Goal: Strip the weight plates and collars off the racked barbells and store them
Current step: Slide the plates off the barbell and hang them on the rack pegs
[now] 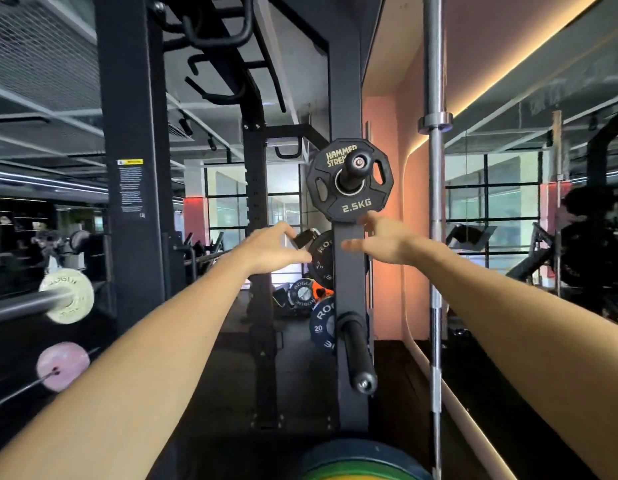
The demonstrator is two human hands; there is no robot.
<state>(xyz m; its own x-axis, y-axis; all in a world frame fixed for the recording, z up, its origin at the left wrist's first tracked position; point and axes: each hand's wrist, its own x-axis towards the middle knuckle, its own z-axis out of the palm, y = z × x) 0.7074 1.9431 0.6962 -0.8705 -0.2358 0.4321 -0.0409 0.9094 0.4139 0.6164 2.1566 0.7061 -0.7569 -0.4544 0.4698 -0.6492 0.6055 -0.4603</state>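
Note:
A black 2.5 kg plate [350, 180] hangs on the upper storage peg of the black rack upright [349, 265], straight ahead. My left hand [273, 247] reaches toward the upright's left side, fingers spread, close to a small black collar-like part [304, 237] and a black Rogue plate [322, 259]; whether it touches them is unclear. My right hand [380, 240] is open just below the 2.5 kg plate, fingertips at its lower edge. A bare lower peg [357, 351] sticks out toward me. At the left a racked barbell [23, 304] carries a pale plate [68, 296].
A blue 20 kg plate [321, 327] sits behind the upright, more plates [302, 294] lie on the floor beyond. A vertical steel barbell [435, 237] stands right of the upright. A pink plate [62, 366] is at lower left. Coloured plates [363, 460] lie at the bottom edge.

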